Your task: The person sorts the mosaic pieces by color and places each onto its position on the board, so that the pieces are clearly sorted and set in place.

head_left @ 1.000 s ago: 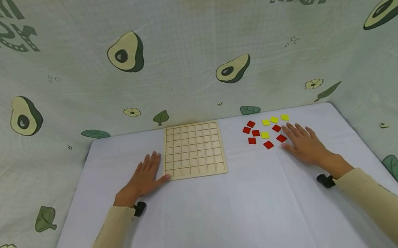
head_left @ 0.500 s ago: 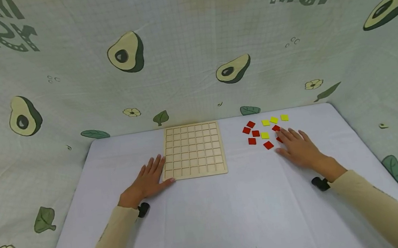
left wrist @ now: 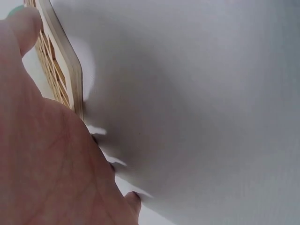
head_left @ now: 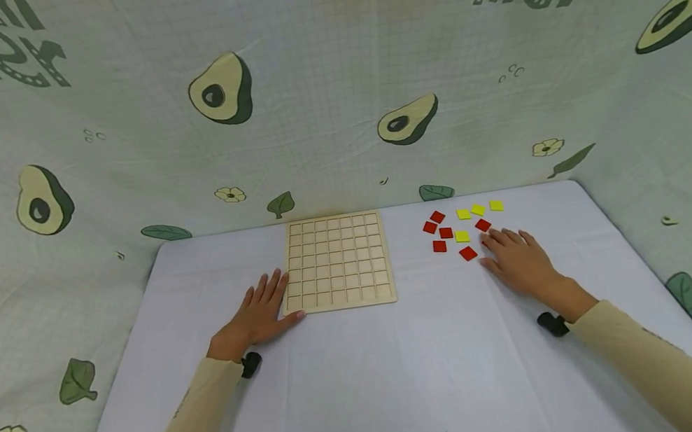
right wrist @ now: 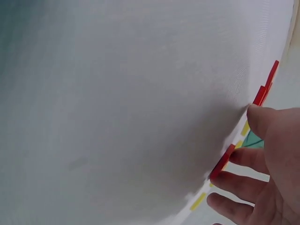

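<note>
A square wooden grid board (head_left: 337, 263) lies at the middle back of the white table. My left hand (head_left: 258, 318) is spread flat at the board's left side, fingertips at its edge and thumb at its front left corner; the left wrist view shows the thumb over the board's frame. My right hand (head_left: 520, 262) rests at the right end of a scatter of small square tiles. Its index and middle fingertips touch a red tile (right wrist: 222, 161), mostly hidden under them in the head view. The thumb (right wrist: 260, 119) stands apart from that tile.
Several other red tiles (head_left: 440, 246) and yellow tiles (head_left: 462, 236) lie flat to the right of the board. White cloth covers the table (head_left: 363, 383). Behind it hangs a fabric backdrop (head_left: 320, 92) printed with avocados and leaves.
My right hand has moved left and slightly toward me, its fingers coming over a red tile. My left hand has shifted slightly right against the board's edge.
</note>
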Demonstrator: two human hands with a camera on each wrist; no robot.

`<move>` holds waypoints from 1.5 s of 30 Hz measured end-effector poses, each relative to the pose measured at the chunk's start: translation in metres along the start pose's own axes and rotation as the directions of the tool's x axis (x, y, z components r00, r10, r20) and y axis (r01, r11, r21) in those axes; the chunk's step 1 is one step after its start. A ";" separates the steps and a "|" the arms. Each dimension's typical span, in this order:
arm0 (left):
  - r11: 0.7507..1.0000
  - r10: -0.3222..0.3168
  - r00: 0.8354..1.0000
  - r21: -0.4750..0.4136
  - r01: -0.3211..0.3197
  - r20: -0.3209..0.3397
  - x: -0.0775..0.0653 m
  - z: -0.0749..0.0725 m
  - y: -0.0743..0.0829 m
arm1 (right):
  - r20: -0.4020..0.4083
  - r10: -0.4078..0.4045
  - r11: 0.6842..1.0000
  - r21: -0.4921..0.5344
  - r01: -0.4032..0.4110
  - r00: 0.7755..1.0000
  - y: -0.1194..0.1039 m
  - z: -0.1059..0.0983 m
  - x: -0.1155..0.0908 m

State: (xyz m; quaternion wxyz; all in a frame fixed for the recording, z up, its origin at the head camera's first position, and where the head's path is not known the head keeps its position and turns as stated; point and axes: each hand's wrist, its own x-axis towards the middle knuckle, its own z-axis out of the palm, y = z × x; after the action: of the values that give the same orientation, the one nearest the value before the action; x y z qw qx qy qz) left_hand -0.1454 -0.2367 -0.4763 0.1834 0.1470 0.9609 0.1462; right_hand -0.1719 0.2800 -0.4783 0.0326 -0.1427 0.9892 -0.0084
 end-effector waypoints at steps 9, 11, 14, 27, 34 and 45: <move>1.000 -0.015 1.000 0.026 0.015 0.007 -0.002 0.000 0.001 | -0.088 -0.010 1.000 -0.012 0.009 0.996 -0.002 -0.004 0.003; 1.000 -0.017 1.000 0.025 0.017 0.006 -0.002 -0.001 0.002 | -0.109 -0.013 1.000 0.006 0.014 0.994 -0.003 -0.005 0.004; 1.000 -0.018 1.000 0.021 0.018 0.000 -0.002 -0.001 0.003 | -0.127 -0.011 1.000 0.017 0.013 0.992 -0.004 -0.007 0.005; 0.999 -0.017 1.000 0.027 0.017 0.001 0.001 0.001 -0.002 | -0.139 -0.025 0.999 -0.032 0.021 0.990 -0.007 -0.008 0.010; 1.000 -0.007 1.000 0.020 0.007 0.007 -0.001 0.002 -0.003 | -0.200 -0.050 0.999 -0.023 0.046 0.979 -0.013 -0.014 0.006; 1.000 -0.007 1.000 -0.004 0.008 0.009 0.005 0.007 -0.009 | -0.347 -0.258 0.964 -0.036 0.262 0.902 -0.048 -0.033 0.025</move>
State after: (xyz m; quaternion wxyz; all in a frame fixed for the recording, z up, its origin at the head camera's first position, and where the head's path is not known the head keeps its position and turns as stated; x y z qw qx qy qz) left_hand -0.1487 -0.2414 -0.4867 0.1887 0.1437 0.9603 0.1467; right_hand -0.1846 0.2269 -0.4453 -0.1439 -0.2692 0.9513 -0.0435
